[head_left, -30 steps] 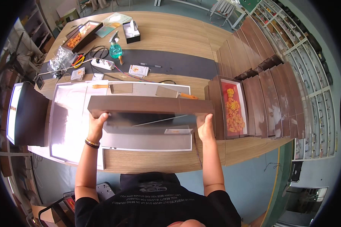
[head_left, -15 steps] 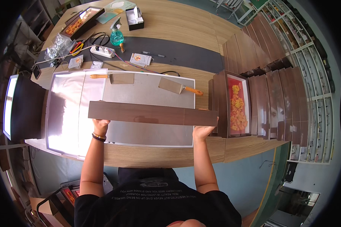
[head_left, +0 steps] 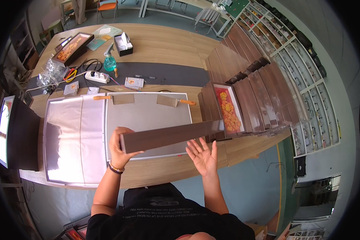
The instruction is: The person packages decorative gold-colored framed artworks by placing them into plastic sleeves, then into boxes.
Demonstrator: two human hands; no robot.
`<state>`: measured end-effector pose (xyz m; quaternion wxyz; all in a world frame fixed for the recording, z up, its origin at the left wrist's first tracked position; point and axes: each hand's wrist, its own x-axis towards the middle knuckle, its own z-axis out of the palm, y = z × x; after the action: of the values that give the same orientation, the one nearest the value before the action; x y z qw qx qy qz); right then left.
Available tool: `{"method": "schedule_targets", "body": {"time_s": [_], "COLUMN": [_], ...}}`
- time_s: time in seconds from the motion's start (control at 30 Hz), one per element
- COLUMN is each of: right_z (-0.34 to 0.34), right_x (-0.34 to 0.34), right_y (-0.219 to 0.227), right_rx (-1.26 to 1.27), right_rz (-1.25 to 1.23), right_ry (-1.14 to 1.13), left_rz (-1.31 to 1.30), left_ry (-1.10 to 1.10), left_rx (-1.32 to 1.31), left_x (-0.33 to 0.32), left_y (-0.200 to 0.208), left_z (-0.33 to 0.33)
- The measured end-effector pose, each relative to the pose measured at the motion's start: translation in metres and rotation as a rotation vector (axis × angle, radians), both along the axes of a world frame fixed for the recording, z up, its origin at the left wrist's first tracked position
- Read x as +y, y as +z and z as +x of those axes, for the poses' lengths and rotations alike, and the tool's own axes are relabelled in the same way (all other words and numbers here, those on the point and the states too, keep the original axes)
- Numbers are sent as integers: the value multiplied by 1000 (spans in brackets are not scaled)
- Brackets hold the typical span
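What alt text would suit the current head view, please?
A person's left hand grips one end of a long dark brown rectangular frame over a grey, white-edged board; the open right hand is nearby, palm up. Two orange-handled metal scrapers lie beyond, with more brown frames at right.

You're in a black T-shirt (head_left: 168, 225), short sleeves (head_left: 236, 225) ending near your elbows. Your shirt front has a faint grey picture (head_left: 161, 203) and rows of small grey lettering (head_left: 160, 212), upside down from here. You've got two thin bracelets on your left wrist, one dark and beaded (head_left: 115, 171), one lighter, brownish (head_left: 115, 167), side by side. Your left hand (head_left: 121, 148) and right hand (head_left: 204, 161) are bare, forearms (head_left: 214, 192) too. Black cloth (head_left: 150, 194) shows at your waist; can't tell if hem or trousers.
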<state>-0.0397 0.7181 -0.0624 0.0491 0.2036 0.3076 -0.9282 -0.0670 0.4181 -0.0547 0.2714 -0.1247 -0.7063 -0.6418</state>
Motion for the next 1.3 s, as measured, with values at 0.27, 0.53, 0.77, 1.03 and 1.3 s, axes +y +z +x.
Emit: {"method": "schedule_targets", "body": {"time_s": [0.27, 0.53, 0.77, 1.03, 1.3], "right_z": [39, -8, -80, -108, -102], "right_x": [9, 1, -30, -42, -45], "right_y": [15, 50, 47, -38, -47], "right_rx": [-96, 355, 828, 723, 668], "right_rz": [112, 261, 453, 869, 880], "right_ry": [-30, -297, -100, -15, 85], "left_rz": [-753, -721, 174, 308, 256], "left_ry": [-261, -401, -679, -325, -332], "left_rx": [799, 473, -510, -271, -248], "left_x": [43, -2, 7, 2, -4], "left_y": [38, 85, 113, -16, -26], "left_z": [53, 22, -57, -50, -60]}}
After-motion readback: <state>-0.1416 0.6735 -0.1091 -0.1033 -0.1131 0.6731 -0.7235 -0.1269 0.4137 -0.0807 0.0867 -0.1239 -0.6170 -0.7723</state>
